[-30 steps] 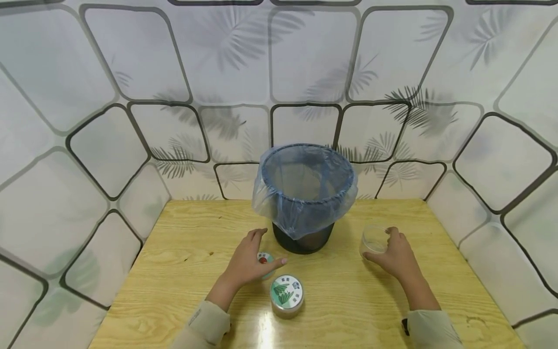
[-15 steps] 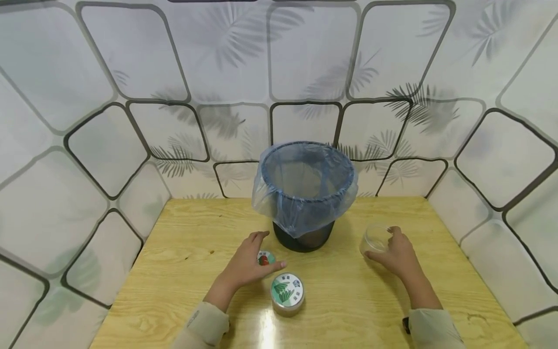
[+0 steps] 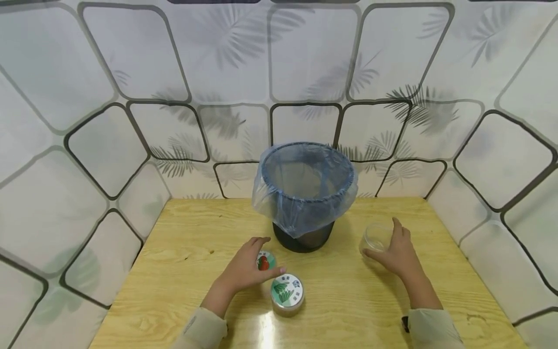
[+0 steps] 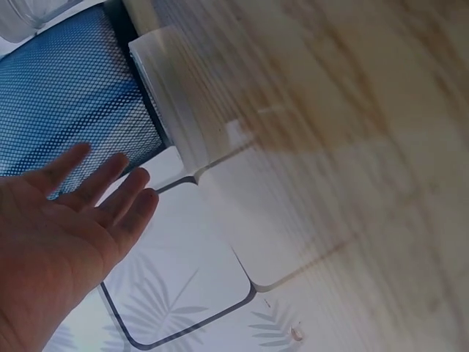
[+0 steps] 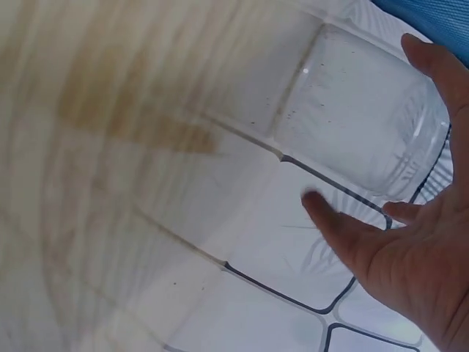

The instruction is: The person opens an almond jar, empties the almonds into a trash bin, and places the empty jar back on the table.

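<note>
My left hand (image 3: 244, 269) is spread low over the table, thumb and fingers apart, beside a round lid (image 3: 266, 261) with a red picture that it partly covers. Its thumb tip lies close to a jar (image 3: 287, 295) with a green-and-white printed lid; touch cannot be told. On the right, a clear, lidless-looking jar (image 3: 372, 238) stands on the table. My right hand (image 3: 399, 257) is around its near right side, fingers straight and thumb extended. In the right wrist view the clear jar (image 5: 359, 110) shows between the spread thumb and fingers.
A black mesh bin (image 3: 305, 241) lined with a blue plastic bag (image 3: 301, 213) stands at the back middle of the wooden table (image 3: 348, 305). Patterned wall covering (image 3: 305, 53) encloses the back and both sides.
My right fingers have straightened and lifted away from the clear jar's rim. My left hand has shifted slightly, showing more of the red-pictured lid. Both jars have stayed in place.
</note>
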The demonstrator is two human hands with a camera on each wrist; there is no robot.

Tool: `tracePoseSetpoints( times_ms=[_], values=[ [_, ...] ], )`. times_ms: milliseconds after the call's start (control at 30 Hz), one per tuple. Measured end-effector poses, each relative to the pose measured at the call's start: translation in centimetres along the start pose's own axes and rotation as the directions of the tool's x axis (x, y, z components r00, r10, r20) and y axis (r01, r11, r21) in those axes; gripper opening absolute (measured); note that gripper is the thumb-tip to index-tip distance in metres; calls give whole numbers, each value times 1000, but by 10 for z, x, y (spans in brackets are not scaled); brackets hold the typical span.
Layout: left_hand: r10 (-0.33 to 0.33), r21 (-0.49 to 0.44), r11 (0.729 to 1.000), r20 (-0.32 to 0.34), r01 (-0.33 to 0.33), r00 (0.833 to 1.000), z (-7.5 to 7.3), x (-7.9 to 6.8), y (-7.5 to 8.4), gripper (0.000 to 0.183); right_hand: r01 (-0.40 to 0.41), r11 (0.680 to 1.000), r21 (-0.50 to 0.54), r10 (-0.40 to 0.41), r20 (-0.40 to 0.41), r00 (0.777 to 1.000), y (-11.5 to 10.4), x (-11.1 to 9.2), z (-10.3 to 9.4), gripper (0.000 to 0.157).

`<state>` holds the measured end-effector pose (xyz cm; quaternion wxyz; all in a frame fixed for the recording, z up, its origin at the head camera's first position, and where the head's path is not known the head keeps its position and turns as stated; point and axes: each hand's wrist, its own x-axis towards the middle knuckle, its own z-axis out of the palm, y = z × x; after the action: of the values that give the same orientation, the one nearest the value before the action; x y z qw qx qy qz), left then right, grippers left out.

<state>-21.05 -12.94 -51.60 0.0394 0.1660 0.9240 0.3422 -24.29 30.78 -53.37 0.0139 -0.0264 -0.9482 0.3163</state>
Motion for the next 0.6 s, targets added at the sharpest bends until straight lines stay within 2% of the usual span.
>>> tracePoseSetpoints(
  times_ms=[100,233,433,600],
  values=[
    [2,-9,1000,14,-2,1000,-1,-3,2,98,51,997,-49,-54,-73,996,-5,-1,-1,139],
    [13,-17,1000,18,-13,1000,-2,-5,6,92,137,985,-102,-152,-169,974,-13,-4,0,131],
    [21,-16,1000,20,-21,1000,0,-5,5,90,244,965,-97,-258,-177,950,-24,-10,3,124],
    [35,-25,999,16,-35,999,0,-6,5,90,261,959,-108,-276,-171,946,-30,-13,6,119]
  ],
)
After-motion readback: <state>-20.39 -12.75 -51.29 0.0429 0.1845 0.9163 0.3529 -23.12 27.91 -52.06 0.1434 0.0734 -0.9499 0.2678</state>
